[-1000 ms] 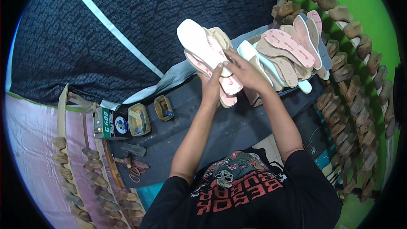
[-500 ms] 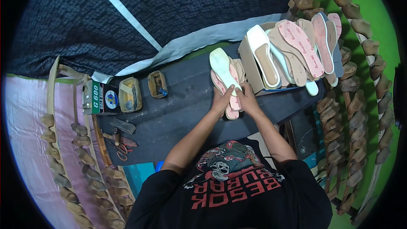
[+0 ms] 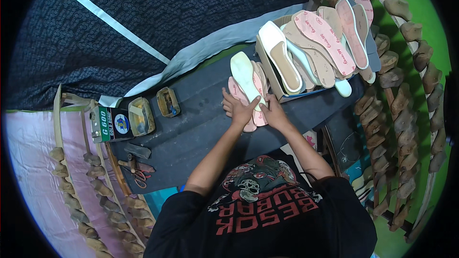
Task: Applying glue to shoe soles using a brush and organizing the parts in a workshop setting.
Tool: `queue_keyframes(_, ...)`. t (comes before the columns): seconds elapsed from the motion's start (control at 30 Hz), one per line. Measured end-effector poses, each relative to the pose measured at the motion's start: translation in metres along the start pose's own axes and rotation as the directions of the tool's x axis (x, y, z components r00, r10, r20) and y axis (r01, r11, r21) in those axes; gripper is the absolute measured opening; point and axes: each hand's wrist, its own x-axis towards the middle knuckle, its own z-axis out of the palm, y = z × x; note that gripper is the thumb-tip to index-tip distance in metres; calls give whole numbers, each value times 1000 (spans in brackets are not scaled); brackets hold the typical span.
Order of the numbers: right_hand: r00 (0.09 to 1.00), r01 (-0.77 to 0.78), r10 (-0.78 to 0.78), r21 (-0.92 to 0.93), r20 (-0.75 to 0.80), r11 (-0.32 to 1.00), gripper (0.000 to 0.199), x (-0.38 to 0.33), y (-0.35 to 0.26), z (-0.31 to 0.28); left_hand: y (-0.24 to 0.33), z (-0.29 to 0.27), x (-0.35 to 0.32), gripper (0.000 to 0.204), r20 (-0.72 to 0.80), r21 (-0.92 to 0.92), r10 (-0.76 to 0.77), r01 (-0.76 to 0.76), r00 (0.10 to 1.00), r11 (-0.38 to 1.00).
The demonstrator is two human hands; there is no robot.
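Seen from above, a person in a black T-shirt (image 3: pixel 267 200) works with both hands over a dark table (image 3: pixel 201 114), at a loose fan of shoe soles near its middle. A pale green sole (image 3: pixel 244 69) lies uppermost, its broad end pointing away from the person; pink soles (image 3: pixel 233 86) show beneath and to either side, their edges out of line. The left hand (image 3: pixel 243 111) is spread, fingers reaching out past the fan's left edge, its thumb resting on the narrow end of the green sole. The right hand (image 3: pixel 274 112) is narrower, at the fan's right edge with its thumb close to the left one; whether its fingers close underneath cannot be told, nor whether the fan rests on the table. Just right of it stands a cardboard box (image 3: pixel 270 69) heaped with more soles; two small tubs (image 3: pixel 168 102) sit well off to the left. As a judgement, this handling calls for light, steady thumbs: firm pressure on the smooth green sole could make it skid over the ones below. Keeping the right hand as a stop along one edge while the left steadies the other should keep the pieces together, and staying clear of the box would avoid knocking its heap.
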Motion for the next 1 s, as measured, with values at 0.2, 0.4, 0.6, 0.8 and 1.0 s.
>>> queue_keyframes(0.2,999,10,-8,-64,33,998,42,-6,-21,-2,-2,-19,6,103,118,53,315,-323,942,945)
queue_keyframes(0.4,979,157,-200,-487,-36,859,60,-32,-67,3,-11,-16,21,110,179,-317,276,-211,944,925)
queue_keyframes(0.6,1000,-1,-2,-426,-5,905,72,-23,-62,4,-21,-13,32,118,249,-402,321,-204,914,893)
queue_keyframes(0.8,998,57,-63,-316,-9,947,79,-19,-61,12,-48,8,47,107,52,-2,528,-529,848,849)
queue_keyframes(1.0,995,63,-82,-318,-47,946,73,-17,-64,10,-17,-36,32,83,444,-491,236,14,865,871)
